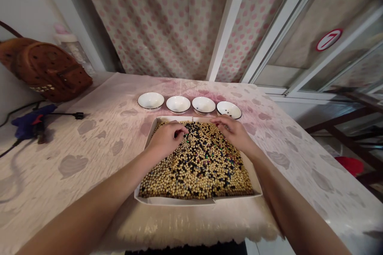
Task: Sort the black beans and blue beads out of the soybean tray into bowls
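A shallow white box (176, 202) full of mixed beads or beans (191, 175), mostly tan with black ones and a few coloured specks, lies in front of me. My left hand (167, 137) is over its far left part, thumb and fingertips pinched together just above the pile; whatever is between them is hidden. Over the far right edge hangs my right hand (235, 131), its fingers loosely bent and apart, near the rightmost bowl (229, 107). That bowl holds a few dark pieces.
More white dark-rimmed bowls (151, 99) stand in a row behind the box. On the left are a brown backpack (56, 69), a blue tool (31, 121) with a cord, and a clear bottle (73, 50). A patterned cloth covers the table (98, 155); a curtain (167, 20) hangs behind.
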